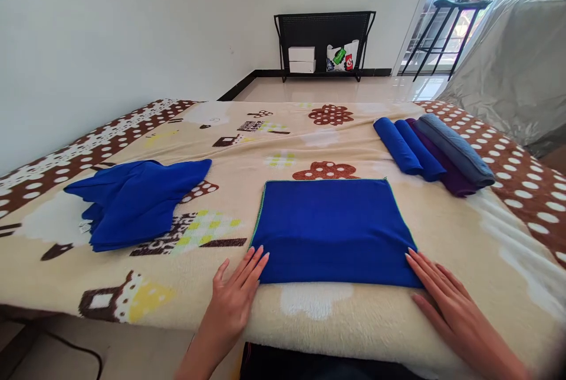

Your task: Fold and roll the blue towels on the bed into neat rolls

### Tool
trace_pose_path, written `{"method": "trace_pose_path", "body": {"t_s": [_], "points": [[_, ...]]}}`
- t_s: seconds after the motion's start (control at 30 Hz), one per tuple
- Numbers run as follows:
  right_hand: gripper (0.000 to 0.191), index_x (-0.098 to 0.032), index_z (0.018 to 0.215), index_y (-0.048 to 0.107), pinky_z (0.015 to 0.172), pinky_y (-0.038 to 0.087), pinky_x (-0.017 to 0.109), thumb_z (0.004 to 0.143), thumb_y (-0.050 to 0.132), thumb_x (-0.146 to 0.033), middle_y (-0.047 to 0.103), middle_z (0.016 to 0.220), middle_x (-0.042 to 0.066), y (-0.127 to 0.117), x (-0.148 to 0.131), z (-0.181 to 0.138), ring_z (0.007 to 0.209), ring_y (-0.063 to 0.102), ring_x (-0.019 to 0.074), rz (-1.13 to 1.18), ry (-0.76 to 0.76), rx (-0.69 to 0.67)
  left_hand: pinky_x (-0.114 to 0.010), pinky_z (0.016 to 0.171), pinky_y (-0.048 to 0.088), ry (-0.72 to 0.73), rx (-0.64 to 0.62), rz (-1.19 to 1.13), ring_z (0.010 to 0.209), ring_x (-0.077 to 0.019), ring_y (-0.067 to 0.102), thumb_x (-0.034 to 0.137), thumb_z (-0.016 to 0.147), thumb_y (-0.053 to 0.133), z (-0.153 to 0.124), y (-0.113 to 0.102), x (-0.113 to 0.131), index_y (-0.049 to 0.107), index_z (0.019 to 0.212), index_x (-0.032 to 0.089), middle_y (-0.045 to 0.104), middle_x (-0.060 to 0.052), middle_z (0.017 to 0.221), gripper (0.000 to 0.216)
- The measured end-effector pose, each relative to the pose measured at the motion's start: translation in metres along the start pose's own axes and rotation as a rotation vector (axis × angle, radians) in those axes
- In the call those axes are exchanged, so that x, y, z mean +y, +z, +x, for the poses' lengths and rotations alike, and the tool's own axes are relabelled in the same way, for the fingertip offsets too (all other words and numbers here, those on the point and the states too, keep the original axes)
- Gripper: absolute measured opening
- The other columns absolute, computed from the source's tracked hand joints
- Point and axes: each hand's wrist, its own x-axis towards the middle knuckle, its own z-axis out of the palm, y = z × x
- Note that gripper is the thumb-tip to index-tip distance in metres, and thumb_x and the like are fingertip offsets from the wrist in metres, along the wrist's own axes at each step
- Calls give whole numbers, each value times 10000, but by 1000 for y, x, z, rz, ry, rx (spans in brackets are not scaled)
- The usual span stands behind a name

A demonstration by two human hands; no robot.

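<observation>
A blue towel [331,229], folded into a flat rectangle, lies on the patterned blanket [274,132] right in front of me. My left hand [234,294] rests flat and open on the blanket, fingertips touching the towel's near left corner. My right hand [446,297] lies flat and open at the towel's near right corner, fingertips touching its edge. Neither hand holds anything.
A loose pile of blue towels [132,203] lies at the left. Several rolled towels [433,150], blue, purple and grey, sit in a row at the far right. Beyond the bed stand a black rack [325,43] with boxes and a covered piece of furniture [513,67].
</observation>
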Motion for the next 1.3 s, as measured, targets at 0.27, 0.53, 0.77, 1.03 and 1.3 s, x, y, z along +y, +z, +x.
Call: {"method": "trace_pose_path", "body": {"t_s": [0.27, 0.53, 0.77, 1.03, 1.3], "points": [[553, -288, 1522, 369, 1042, 323, 423, 974, 440, -297, 524, 1463, 58, -4, -19, -14, 1306, 527, 248, -7, 54, 246, -349, 1059, 328, 52, 120, -40, 1251, -197, 588, 70, 912, 536, -25, -18, 5, 528, 1413, 289, 670, -46, 1322, 547], [282, -257, 1197, 613, 972, 360, 405, 943, 489, -271, 699, 1166, 17, 5, -19, 15, 1038, 653, 199, 29, 36, 267, -351, 957, 367, -86, 110, -70, 1092, -198, 661, 63, 886, 467, 3, -6, 13, 601, 1257, 275, 715, -27, 1167, 448], [190, -209, 1039, 628, 924, 396, 381, 911, 488, -195, 691, 990, 24, 10, -14, 31, 923, 631, 178, 139, 77, 281, -384, 943, 375, -237, 221, -61, 1005, -215, 652, 64, 885, 467, 15, 6, 18, 633, 1000, 221, 710, -49, 1042, 256], [271, -258, 1189, 644, 957, 423, 363, 924, 587, -274, 690, 1130, 20, 15, 16, 10, 1057, 632, 186, 140, -41, 292, -357, 927, 323, -121, 193, -30, 1069, -175, 666, 48, 929, 447, -2, -3, -5, 590, 1253, 281, 731, -5, 1148, 425], [248, -264, 1161, 682, 936, 450, 352, 972, 527, -304, 702, 1131, 30, 8, 26, 3, 1062, 651, 185, 142, -24, 265, -360, 913, 330, -124, 188, -50, 1046, -205, 647, 92, 951, 441, -3, -5, -21, 545, 1342, 324, 737, -9, 1119, 467]]}}
